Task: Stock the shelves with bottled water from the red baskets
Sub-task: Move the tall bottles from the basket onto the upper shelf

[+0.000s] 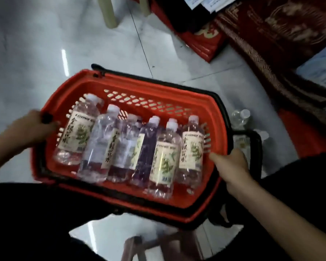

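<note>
With left hand (31, 127) and right hand (231, 166) curled round the end rims of the red basket (139, 84), water bottles (164, 159) lying side by side inside, the person seemed to be fetching stock; the next move would need a shelf, none in view.

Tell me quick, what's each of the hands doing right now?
Left hand: closed, gripping the left rim of the red basket.
Right hand: closed, gripping the same basket's right end.
</note>
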A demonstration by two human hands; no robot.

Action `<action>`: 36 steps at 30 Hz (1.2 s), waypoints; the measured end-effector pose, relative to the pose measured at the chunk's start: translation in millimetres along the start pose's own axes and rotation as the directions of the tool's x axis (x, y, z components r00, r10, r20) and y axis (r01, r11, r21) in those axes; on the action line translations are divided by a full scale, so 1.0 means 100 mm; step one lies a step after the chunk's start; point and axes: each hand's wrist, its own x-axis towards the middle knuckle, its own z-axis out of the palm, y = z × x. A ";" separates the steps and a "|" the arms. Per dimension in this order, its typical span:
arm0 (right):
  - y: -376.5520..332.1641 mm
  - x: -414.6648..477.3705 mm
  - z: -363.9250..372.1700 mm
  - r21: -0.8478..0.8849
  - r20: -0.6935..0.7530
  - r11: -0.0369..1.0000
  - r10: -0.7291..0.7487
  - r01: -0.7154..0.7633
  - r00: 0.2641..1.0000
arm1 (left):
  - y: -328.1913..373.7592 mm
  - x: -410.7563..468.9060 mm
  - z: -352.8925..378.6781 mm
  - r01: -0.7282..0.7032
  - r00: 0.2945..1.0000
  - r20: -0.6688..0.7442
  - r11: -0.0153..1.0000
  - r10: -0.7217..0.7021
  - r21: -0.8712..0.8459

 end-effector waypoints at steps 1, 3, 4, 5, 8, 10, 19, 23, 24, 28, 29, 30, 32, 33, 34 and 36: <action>0.03 0.00 0.02 -0.004 -0.029 1.000 -0.015 0.015 0.999 | 0.12 -0.14 -0.01 -0.055 0.997 -0.049 0.998 0.057 0.039; 0.02 0.00 0.06 0.023 -0.067 0.999 -0.029 0.031 0.997 | 0.33 -0.42 -0.03 -0.161 0.963 -0.205 0.984 0.173 0.072; 0.03 0.00 0.07 0.014 -0.067 0.999 -0.041 0.042 0.997 | 0.40 -0.55 -0.02 -0.251 0.919 -0.283 0.961 0.274 0.118; 0.02 0.01 0.06 0.019 -0.050 0.998 -0.057 0.058 0.997 | 0.47 -0.65 0.02 -0.332 0.875 -0.307 0.925 0.375 0.185; -0.07 0.00 0.03 0.020 -0.021 0.997 -0.076 0.077 0.997 | 0.68 -0.90 0.23 -0.543 0.806 -0.036 0.762 0.591 0.354; -0.14 0.02 0.03 0.011 -0.007 0.996 -0.093 0.093 0.996 | 0.75 -0.93 0.42 -0.558 0.819 0.190 0.673 0.541 0.485; -0.57 0.28 0.00 -0.072 0.074 0.979 -0.186 0.191 0.980 | 0.95 -0.65 0.31 -0.534 0.845 0.379 0.656 0.378 0.534; -0.69 0.43 0.02 -0.079 0.070 0.969 -0.230 0.236 0.971 | 1.02 -0.50 0.17 -0.575 0.788 0.510 0.708 0.345 0.409; -0.71 0.45 0.02 -0.083 0.072 0.966 -0.238 0.243 0.969 | 1.03 -0.48 0.16 -0.575 0.779 0.524 0.724 0.343 0.382; -0.77 0.56 0.02 -0.120 0.083 0.956 -0.259 0.268 0.962 | 1.13 -0.48 0.19 -0.531 0.760 0.554 0.817 0.340 0.226; -0.77 0.61 0.01 -0.116 0.085 0.955 -0.266 0.274 0.960 | 1.15 -0.50 0.20 -0.523 0.761 0.546 0.829 0.351 0.196; -0.79 0.64 0.01 -0.117 0.083 0.952 -0.275 0.283 0.958 | 1.16 -0.50 0.21 -0.519 0.765 0.533 0.836 0.362 0.176; -0.80 0.70 0.03 -0.133 0.075 0.943 -0.298 0.306 0.952 | 1.16 -0.49 0.24 -0.506 0.779 0.508 0.847 0.367 0.165; -0.81 0.73 0.03 -0.143 0.062 0.936 -0.315 0.321 0.947 | 1.15 -0.48 0.26 -0.501 0.785 0.501 0.850 0.365 0.165; -0.81 0.74 0.05 -0.161 0.054 0.932 -0.321 0.325 0.946 | 1.14 -0.49 0.27 -0.498 0.789 0.494 0.851 0.365 0.166; -0.78 0.82 0.06 -0.203 0.030 0.922 -0.331 0.330 0.943 | 1.15 -0.50 0.32 -0.508 0.789 0.477 0.847 0.387 0.154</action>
